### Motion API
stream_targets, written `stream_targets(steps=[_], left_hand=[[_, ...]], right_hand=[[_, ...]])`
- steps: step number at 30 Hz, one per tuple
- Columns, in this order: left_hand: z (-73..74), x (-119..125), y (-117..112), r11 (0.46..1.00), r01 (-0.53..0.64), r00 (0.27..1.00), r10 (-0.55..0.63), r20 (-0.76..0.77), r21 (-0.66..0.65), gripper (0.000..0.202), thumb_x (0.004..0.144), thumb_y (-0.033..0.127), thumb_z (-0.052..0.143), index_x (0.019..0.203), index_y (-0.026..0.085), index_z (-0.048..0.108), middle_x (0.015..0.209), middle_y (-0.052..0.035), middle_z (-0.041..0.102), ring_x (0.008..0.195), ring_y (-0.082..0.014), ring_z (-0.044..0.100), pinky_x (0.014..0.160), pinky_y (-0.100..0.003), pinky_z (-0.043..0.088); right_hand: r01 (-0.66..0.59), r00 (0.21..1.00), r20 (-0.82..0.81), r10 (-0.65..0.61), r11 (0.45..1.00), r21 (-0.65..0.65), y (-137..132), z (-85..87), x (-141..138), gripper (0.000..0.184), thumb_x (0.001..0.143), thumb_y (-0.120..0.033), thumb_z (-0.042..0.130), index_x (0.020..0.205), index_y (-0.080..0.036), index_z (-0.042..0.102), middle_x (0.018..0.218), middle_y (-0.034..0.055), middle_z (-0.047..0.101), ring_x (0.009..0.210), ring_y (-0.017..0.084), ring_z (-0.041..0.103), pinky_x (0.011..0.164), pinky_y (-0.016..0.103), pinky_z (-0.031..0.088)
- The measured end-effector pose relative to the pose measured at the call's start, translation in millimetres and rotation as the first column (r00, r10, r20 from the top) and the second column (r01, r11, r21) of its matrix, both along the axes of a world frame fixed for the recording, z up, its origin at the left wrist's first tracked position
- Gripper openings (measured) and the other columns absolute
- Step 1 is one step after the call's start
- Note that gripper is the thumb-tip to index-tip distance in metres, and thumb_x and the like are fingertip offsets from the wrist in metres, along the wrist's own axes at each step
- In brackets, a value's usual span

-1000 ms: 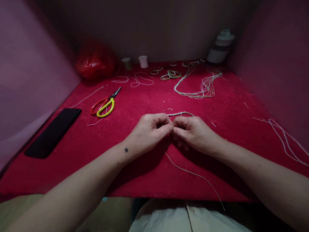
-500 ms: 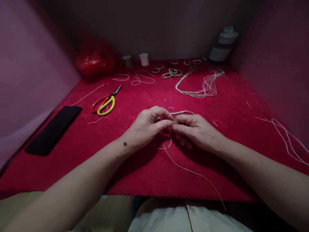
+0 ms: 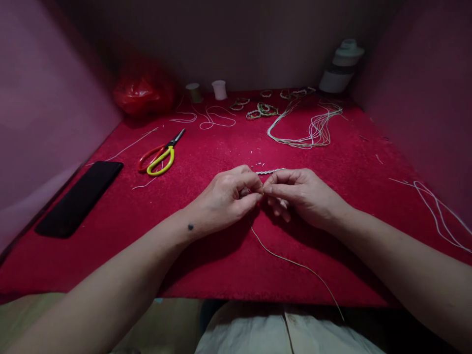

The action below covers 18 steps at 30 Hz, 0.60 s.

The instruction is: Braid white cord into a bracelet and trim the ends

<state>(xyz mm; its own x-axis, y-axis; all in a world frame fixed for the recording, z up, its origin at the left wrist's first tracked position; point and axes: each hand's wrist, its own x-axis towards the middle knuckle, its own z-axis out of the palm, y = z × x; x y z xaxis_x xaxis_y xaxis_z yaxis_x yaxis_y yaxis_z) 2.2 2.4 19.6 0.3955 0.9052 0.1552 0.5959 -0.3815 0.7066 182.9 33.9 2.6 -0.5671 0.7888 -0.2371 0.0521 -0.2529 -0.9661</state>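
Note:
My left hand [image 3: 236, 194] and my right hand [image 3: 295, 194] meet over the front middle of the red cloth, fingertips pinched close together. Between them they hold a thin tan cord [image 3: 291, 260], whose tail runs down past the front edge of the table toward my lap. Just behind my fingers shows a white braided length [image 3: 270, 172] of a cord bracelet, partly hidden by both hands. The exact spot where the fingers grip the cord is too small to make out.
Red-and-yellow scissors [image 3: 161, 158] and a black phone [image 3: 79, 199] lie to the left. At the back are a red plastic bag [image 3: 143, 93], two thread spools [image 3: 219, 90], braided bracelets [image 3: 262, 111], a cord bundle [image 3: 306, 145] and a bottle [image 3: 337, 71]. Loose white cord [image 3: 437, 206] lies right.
The small cord loop that hung under my fingers is no longer visible. My right hand has shifted slightly up, covering more of the braid's right end. The long tail stays where it was.

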Motion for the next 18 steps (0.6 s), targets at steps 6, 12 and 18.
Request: stream_targets(steps=[6,12,18], left_hand=[[7.6,4.7,-0.2,0.92,-0.132,0.968,0.199,0.15,-0.368,0.014,0.078,0.007,0.052,0.086,0.016,0.058,0.061,0.003,0.057,0.05,-0.0076,0.051,0.047,-0.019,0.04],[11.0,11.5,-1.6,0.801,-0.078,0.926,0.278,0.254,-0.593,0.011,0.086,0.011,0.046,0.09,0.016,0.055,0.046,0.0053,0.055,0.032,-0.0071,0.044,0.033,-0.016,0.033],[4.9,15.5,-2.5,0.779,-0.061,0.852,0.366,0.373,-0.624,0.009,0.086,0.008,0.049,0.084,0.016,0.049,0.051,0.0046,0.058,0.036,-0.0083,0.054,0.034,-0.015,0.04]], right_hand=[[-0.006,0.998,0.061,0.001,0.996,0.092,-1.0,-0.1,-0.5,0.014,0.079,-0.022,0.061,0.068,-0.014,0.059,0.053,-0.0028,0.056,0.038,0.005,0.048,0.034,0.016,0.038],[-0.052,0.997,0.068,0.041,0.983,0.174,-1.7,-1.2,-0.3,0.015,0.084,-0.026,0.058,0.074,-0.015,0.057,0.049,-0.0054,0.052,0.038,0.005,0.045,0.036,0.016,0.038],[-0.021,0.992,0.12,-0.035,0.898,0.438,-4.4,-7.8,-0.3,0.01,0.085,-0.022,0.054,0.078,-0.016,0.056,0.055,-0.0039,0.054,0.042,0.006,0.047,0.041,0.019,0.038]])
